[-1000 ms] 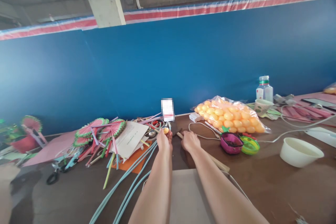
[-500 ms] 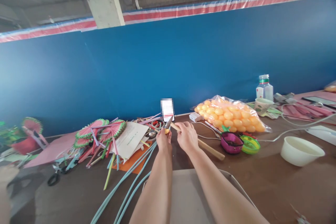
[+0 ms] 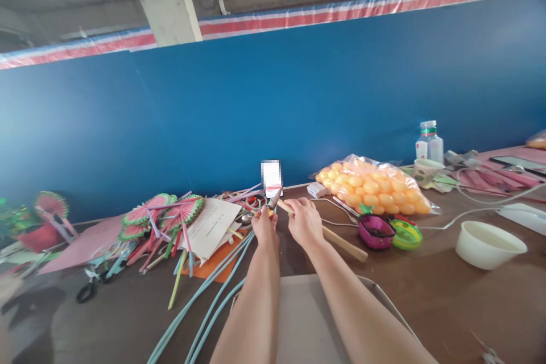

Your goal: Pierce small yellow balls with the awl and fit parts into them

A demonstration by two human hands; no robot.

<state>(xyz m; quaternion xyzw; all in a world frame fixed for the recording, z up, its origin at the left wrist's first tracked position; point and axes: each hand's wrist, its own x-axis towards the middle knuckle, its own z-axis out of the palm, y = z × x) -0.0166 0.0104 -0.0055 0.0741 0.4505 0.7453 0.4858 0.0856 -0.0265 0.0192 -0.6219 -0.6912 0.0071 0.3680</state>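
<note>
My left hand (image 3: pixel 265 224) is closed on a small tool with a yellow part (image 3: pixel 270 213) at the fingers and a pointed grey metal end (image 3: pixel 274 199) angled up and away. Whether it is a knife or another tool, I cannot tell. My right hand (image 3: pixel 303 220) wraps round a long wooden stick (image 3: pixel 346 245). The stick's near end sticks out below my right wrist, and its other end comes close to the metal end; contact between them is unclear. Just behind stands a phone with a bright screen (image 3: pixel 273 181), partly blurred out.
Paper fans (image 3: pixel 147 211), a printed sheet (image 3: pixel 213 226), scissors (image 3: pixel 88 290) and pale blue tubes (image 3: pixel 205 290) lie to the left. On the right are a bag of orange balls (image 3: pixel 375 185), a purple container (image 3: pixel 375 232), a white bowl (image 3: pixel 490 245) and a bottle (image 3: pixel 430 145).
Both hands keep their grips and stay almost in place. The left hand and its tool have shifted very slightly; the stick's near end sits slightly farther right and lower.
</note>
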